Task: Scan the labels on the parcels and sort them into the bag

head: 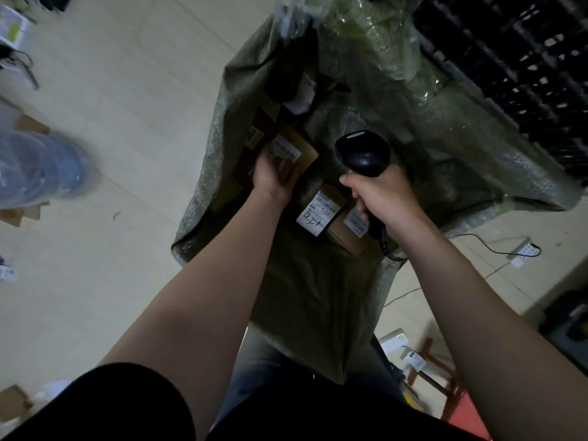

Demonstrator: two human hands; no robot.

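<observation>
View: looking straight down from the person's head, along two bare forearms reaching into an open sack.
Bag: a large green woven bag (445, 160) stands open on the floor, its mouth spread wide, with parcels lying inside.
Left hand: the left hand (274, 177) grips a brown parcel (304, 154) by its near edge, fingers curled round it, over the left side of the bag's opening.
Label: a white printed label (284, 151) faces up on the brown parcel, just beyond the fingers.
Right hand: the right hand (383, 194) is wrapped tightly round the handle of a black scanner (362, 154), fingers clamped on it.
Scanner position: its head sits just to the right of the brown parcel, apart from it.
Other parcels: a second parcel (334, 194) lies between the two wrists inside the bag, its label bearing handwritten digits; a third parcel (345, 233) lies just beside it, partly under the right hand.
Floor: pale floor (127, 90) surrounds the bag.
Left of the bag: a blurred blue water bottle (38, 167).
Top right: dark stacked crates (509, 58).
Right: a white power strip (521, 249) with a black cord.
Bottom right: a red stool (442, 367).
</observation>
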